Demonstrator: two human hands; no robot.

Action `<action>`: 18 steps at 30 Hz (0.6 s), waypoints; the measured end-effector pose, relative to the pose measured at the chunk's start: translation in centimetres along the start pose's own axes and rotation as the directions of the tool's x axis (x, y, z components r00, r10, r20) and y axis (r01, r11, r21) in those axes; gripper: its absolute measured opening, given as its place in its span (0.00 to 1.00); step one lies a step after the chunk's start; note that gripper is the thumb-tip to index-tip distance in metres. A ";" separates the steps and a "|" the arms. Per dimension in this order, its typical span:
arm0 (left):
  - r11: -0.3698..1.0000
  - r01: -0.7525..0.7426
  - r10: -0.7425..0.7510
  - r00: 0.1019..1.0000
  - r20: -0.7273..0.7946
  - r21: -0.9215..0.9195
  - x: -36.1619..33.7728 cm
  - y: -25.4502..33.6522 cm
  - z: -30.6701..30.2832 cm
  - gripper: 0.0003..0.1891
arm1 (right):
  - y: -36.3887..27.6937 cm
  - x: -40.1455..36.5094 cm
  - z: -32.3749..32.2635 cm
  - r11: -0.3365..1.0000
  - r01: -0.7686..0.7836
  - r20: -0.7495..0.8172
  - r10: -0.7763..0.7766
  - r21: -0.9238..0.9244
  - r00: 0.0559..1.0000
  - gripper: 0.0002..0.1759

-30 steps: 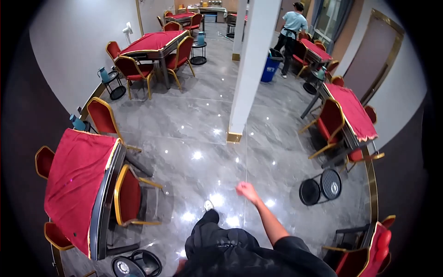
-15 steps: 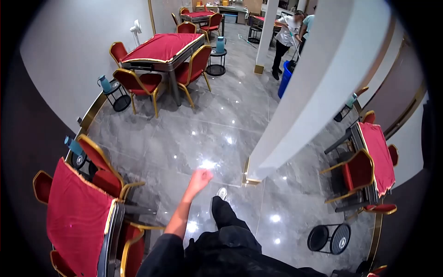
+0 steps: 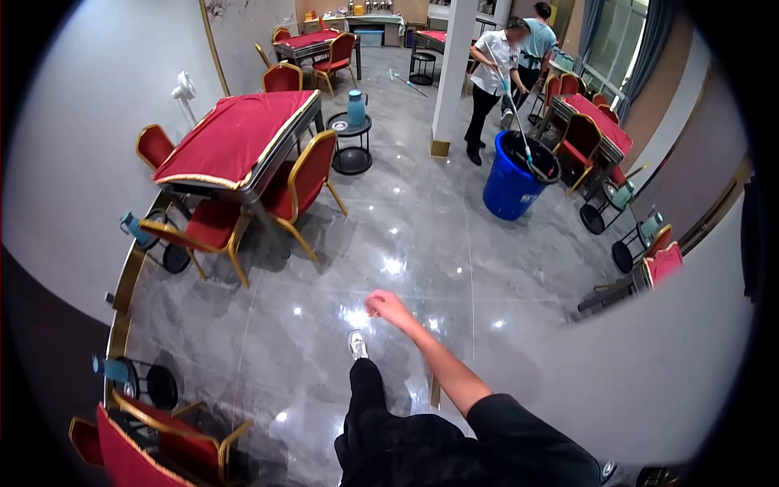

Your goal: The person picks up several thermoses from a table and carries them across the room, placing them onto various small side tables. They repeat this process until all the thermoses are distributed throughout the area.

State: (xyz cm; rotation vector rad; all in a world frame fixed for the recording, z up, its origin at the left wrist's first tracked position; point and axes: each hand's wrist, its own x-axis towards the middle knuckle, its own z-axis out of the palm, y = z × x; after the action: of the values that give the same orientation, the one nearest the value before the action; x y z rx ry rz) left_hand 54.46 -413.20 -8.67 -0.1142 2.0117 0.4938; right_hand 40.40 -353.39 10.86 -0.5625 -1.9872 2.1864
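Note:
My right hand (image 3: 388, 308) swings in front of me over the shiny grey tiled floor (image 3: 349, 284). Its fingers are loosely curled in, and nothing shows in them. My left hand is out of view. Below it, one white shoe (image 3: 357, 345) steps forward. The nearest furniture on my left is a table with a red cloth (image 3: 235, 138), with red chairs (image 3: 308, 183) around it. Farther ahead on the right stands a large blue bin (image 3: 507, 183) with a dark liner.
Beyond the bin, a person in a white shirt (image 3: 495, 65) holds a long mop-like pole (image 3: 515, 105); another person (image 3: 537, 40) stands behind. A white pillar (image 3: 450, 81) rises ahead, and a pale surface (image 3: 600, 365) fills the near right. Small black stands (image 3: 353, 158) hold blue-green jugs.
I have walked forward past the near left table and alongside the pillar. My left hand has dropped out of view and my right hand has swung in. The whole bin now shows.

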 end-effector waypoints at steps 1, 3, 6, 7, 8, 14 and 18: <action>1.000 -0.002 0.002 1.000 0.004 0.001 2.4 3.2 -1.5 0.10 | 0.0 3.3 -0.7 1.000 0.029 0.040 -0.029 -0.006 0.999 0.10; 0.999 -0.025 0.025 1.000 0.015 0.021 7.5 10.3 -5.0 0.09 | 2.8 8.8 -2.9 0.999 0.013 0.116 -0.008 -0.041 0.993 0.10; 0.980 -0.153 0.148 0.988 0.043 0.129 15.8 22.3 -10.7 0.08 | 12.8 10.1 -9.4 0.919 -0.280 0.043 0.303 -0.279 0.952 0.13; 0.933 -0.271 0.265 0.963 0.054 0.238 18.8 26.5 -12.5 0.08 | 15.9 9.1 -12.4 0.687 -0.440 -0.057 0.504 -0.579 0.862 0.16; 0.874 -0.358 0.358 0.931 0.062 0.330 22.1 31.6 -14.4 0.08 | 21.4 7.6 -16.4 0.537 -0.386 0.015 0.598 -0.750 0.801 0.19; 0.575 -0.690 0.752 0.657 -0.046 -0.440 25.9 88.1 -25.1 0.09 | 15.2 1.5 -26.5 0.510 -0.479 -0.394 0.859 0.714 0.328 0.12; 0.533 -0.795 0.845 0.520 0.127 -0.291 28.7 111.6 -27.7 0.10 | 17.0 6.8 -32.3 0.446 -0.226 -0.442 0.894 0.866 0.072 0.08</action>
State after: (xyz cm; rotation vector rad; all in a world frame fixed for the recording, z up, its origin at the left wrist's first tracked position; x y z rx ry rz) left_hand -14.30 -318.62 10.25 0.8180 1.6374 1.2547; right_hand 48.24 -323.01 -9.09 -2.2113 -0.2728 1.7690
